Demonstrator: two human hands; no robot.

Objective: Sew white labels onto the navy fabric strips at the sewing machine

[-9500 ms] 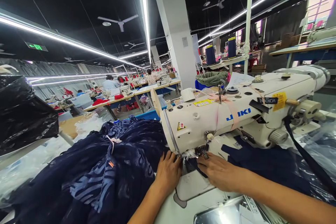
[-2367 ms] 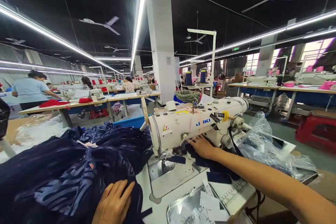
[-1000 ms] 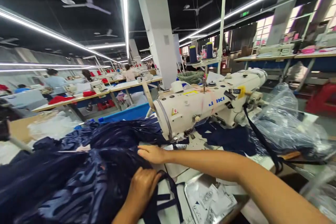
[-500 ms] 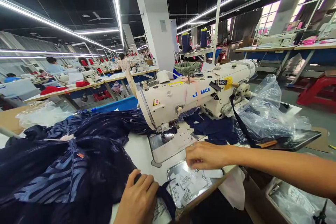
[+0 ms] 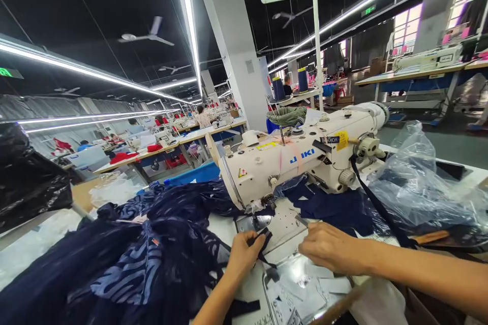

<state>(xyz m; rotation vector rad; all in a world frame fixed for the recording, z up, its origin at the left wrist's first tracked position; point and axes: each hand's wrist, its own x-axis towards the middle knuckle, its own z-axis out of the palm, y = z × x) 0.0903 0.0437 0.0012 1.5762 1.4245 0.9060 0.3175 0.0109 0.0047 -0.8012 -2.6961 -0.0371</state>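
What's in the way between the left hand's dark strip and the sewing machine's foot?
Nothing I can see. The left hand holds the dark fabric strip just in front of the presser foot, with only the metal plate showing between them.

Cloth (image 5: 179, 274) left, machine (image 5: 263, 162) behind tray (image 5: 298, 266)

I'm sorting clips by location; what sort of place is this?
Probably a garment factory's sewing floor: a white metal sewing machine with blue lettering stands beside a heap of navy patterned cloth, and another long white sewing machine sits on a pale wooden table farther back.
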